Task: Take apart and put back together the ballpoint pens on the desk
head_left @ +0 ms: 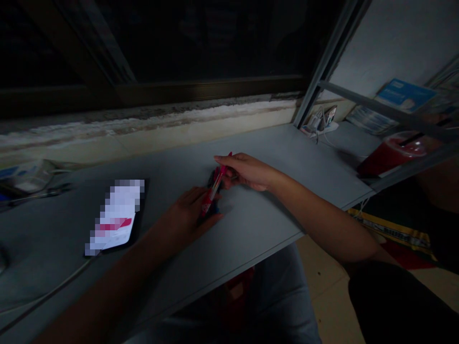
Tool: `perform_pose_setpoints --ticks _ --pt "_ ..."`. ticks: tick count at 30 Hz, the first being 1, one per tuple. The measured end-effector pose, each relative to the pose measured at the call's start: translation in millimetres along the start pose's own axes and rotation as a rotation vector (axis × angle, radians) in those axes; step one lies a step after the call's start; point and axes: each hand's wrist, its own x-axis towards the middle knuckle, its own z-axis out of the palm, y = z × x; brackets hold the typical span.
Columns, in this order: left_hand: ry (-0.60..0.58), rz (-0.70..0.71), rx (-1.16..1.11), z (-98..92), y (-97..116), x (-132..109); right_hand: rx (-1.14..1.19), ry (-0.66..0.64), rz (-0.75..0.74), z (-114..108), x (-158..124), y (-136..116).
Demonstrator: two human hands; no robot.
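A pink-red pen [213, 192] with a clear barrel slants over the grey desk in front of me. My right hand [244, 171] pinches its upper end between thumb and fingers. Around the lower end, my left hand [191, 208] is closed, its thumb lying low along the desk side. Under the pink-red pen there are dark slim things with pink and blue bits, which look like more pens; the dim light and my fingers hide most of them. Left of my left hand lies a phone [124, 234] with a lit, blurred screen.
A white cable [57, 291] runs from the phone. Packets [28, 177] and cords lie at the far left. Beyond a metal frame [380, 106] on the right are a power strip [319, 126], a red lidded cup [390, 153], a blue box [405, 94] and part of another person.
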Motion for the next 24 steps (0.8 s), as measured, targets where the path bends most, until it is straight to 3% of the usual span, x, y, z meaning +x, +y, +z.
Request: perform_pose_setpoints --ticks 10,17,24 --pt "0.007 0.010 -0.071 -1.9 3.6 -1.7 -0.018 -0.005 -0.052 -2.9 3.9 1.5" --pt "0.056 0.054 0.089 -3.7 4.5 2.7 -0.026 0.010 -0.054 -3.3 4.4 2.1" --pt "-0.024 -0.005 0.087 -4.9 5.4 4.7 -0.030 0.016 -0.039 -2.1 3.7 1.6"
